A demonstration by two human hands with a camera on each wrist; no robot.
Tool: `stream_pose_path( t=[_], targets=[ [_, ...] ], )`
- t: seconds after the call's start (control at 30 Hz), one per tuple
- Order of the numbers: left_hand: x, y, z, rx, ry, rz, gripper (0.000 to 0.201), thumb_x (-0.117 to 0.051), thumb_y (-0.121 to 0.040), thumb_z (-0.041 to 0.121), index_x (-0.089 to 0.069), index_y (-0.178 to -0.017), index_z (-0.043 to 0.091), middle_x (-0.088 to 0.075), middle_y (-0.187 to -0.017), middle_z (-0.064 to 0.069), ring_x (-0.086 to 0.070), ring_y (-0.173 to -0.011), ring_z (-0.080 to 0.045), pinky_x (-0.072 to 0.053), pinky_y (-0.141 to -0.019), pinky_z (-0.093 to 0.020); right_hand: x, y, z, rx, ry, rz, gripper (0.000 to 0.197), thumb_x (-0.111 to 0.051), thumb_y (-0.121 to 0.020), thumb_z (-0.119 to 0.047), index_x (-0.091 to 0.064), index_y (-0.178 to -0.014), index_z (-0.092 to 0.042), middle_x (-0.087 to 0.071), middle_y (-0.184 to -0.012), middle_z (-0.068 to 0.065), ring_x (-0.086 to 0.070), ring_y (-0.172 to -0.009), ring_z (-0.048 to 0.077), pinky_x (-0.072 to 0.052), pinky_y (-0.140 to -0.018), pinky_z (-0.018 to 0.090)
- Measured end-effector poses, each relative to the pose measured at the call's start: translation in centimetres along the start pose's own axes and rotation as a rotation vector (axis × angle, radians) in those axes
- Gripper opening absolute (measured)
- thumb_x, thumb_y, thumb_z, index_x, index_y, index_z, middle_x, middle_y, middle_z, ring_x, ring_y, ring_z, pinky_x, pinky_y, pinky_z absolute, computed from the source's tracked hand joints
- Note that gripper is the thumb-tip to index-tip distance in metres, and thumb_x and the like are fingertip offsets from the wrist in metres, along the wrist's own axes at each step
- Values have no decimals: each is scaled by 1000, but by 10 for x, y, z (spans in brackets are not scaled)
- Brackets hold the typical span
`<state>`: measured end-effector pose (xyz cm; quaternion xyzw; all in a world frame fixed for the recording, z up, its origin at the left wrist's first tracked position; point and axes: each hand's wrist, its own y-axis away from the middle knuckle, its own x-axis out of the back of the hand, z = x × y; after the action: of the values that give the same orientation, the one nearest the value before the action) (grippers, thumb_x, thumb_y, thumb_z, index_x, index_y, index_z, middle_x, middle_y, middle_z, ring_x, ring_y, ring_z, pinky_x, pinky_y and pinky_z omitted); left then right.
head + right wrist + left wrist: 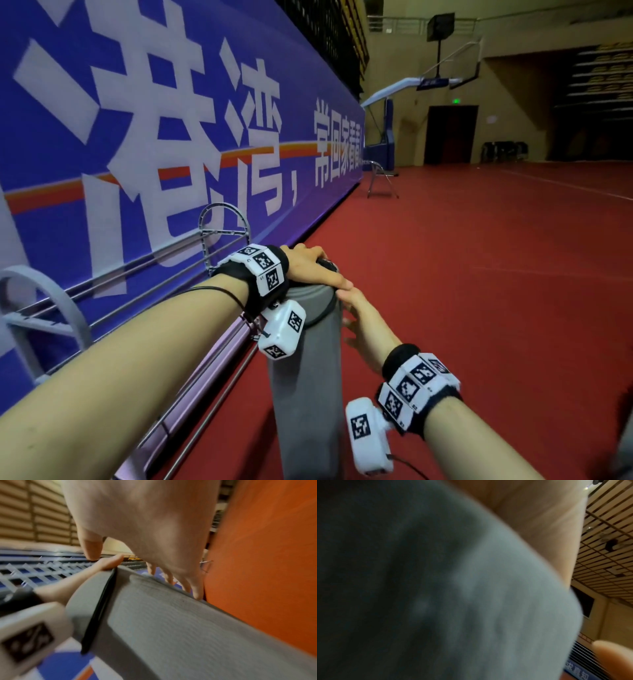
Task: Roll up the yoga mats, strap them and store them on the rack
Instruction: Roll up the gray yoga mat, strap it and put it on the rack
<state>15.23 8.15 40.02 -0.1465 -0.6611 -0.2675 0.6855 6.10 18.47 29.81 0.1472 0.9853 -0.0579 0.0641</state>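
Note:
I hold a rolled grey yoga mat (308, 377) pointing away from me, just right of the rack (222, 236). A black strap (327, 308) circles the mat near its far end. My left hand (315, 267) lies over that far end with fingers and thumb wrapped round it. Its wrist view is filled by the blurred mat (471, 588). My right hand (363, 318) lies along the mat's right side, fingers straight against it. In the right wrist view those fingers (197, 589) reach past the mat (171, 622), with the strap (101, 608) to their left.
The grey metal rack with long rails and arched ends runs along a blue banner wall (171, 120) on the left. Red sports floor (479, 257) spreads to the right. A folding chair (380, 181) and a basketball stand (388, 137) are far ahead.

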Motion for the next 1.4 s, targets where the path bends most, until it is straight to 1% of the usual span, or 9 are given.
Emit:
stream_pose_path(
  t=[0.17, 0.33, 0.53, 0.73, 0.93, 1.1, 1.17, 1.27, 1.4],
  targets=[
    [-2, -3, -3, 41, 24, 18, 96, -51, -59, 89, -36, -137, 35, -36, -142, -6, -33, -131, -34, -33, -105, -47, -12, -2, 10, 208, 351, 276, 22, -58, -87, -26, -52, -108, -32, -64, -110, -12, -59, -102, 4, -48, -87, 31],
    [-8, 3, -2, 11, 75, 45, 101, -50, -67, 86, -23, -149, 33, -28, -151, -6, -21, -139, -34, -25, -109, -49, -12, -5, 7, 265, 493, 316, 11, -43, -97, -26, -50, -102, -19, -59, -110, -1, -55, -103, 19, -46, -93, 43],
    [-10, 8, 1, -42, 129, 58, 111, -53, -68, 84, -5, -153, 32, -15, -159, -6, -9, -145, -36, -18, -114, -51, -10, -13, 4, 245, 719, 417, 17, -33, -100, -18, -48, -102, -9, -54, -113, 12, -52, -104, 36, -40, -88, 43],
    [-13, 12, 6, -145, 147, 71, 111, -60, -68, 78, -6, -153, 31, -19, -158, -1, -10, -145, -31, -23, -112, -50, 4, -22, 2, 70, 521, 583, 15, -39, -100, -20, -50, -98, -10, -62, -101, 12, -57, -102, 34, -41, -84, 39],
    [-11, 7, -8, -146, 188, 75, 103, -62, -68, 77, -23, -148, 25, -30, -152, -1, -24, -139, -27, -31, -112, -47, 7, -43, 36, -216, 418, 409, 26, -43, -90, -32, -50, -76, -12, -60, -85, 16, -61, -84, 33, -51, -80, 40],
    [-11, 3, -22, -134, 220, 97, 95, -61, -68, 78, -34, -141, 24, -38, -145, 1, -37, -131, -24, -36, -108, -43, 13, -26, 28, -452, 515, 66, 16, -48, -93, -22, -54, -87, -9, -53, -76, 4, -54, -68, 17, -44, -65, 27],
    [-12, 0, -21, -137, 226, 101, 97, -61, -67, 78, -35, -141, 21, -40, -143, 0, -43, -126, -23, -39, -106, -42, 14, -26, 29, -359, 643, 107, 13, -54, -89, -23, -56, -88, -10, -58, -82, 5, -56, -74, 20, -51, -74, 34],
    [-12, -7, -15, -127, 239, 122, 102, -61, -66, 79, -33, -142, 17, -42, -142, -4, -48, -123, -23, -42, -103, -40, 4, -23, 22, 78, 502, 405, 19, -61, -81, -10, -57, -98, -17, -65, -104, 1, -60, -94, 17, -50, -91, 37],
    [-12, -16, -13, -118, 245, 129, 106, -61, -67, 79, -27, -146, 17, -38, -147, -7, -44, -129, -26, -39, -105, -41, -11, -11, 4, 205, 176, 37, 86, -69, -69, -24, -26, -143, -29, -50, -132, -12, -52, -119, 6, -44, -96, 24]
  ],
)
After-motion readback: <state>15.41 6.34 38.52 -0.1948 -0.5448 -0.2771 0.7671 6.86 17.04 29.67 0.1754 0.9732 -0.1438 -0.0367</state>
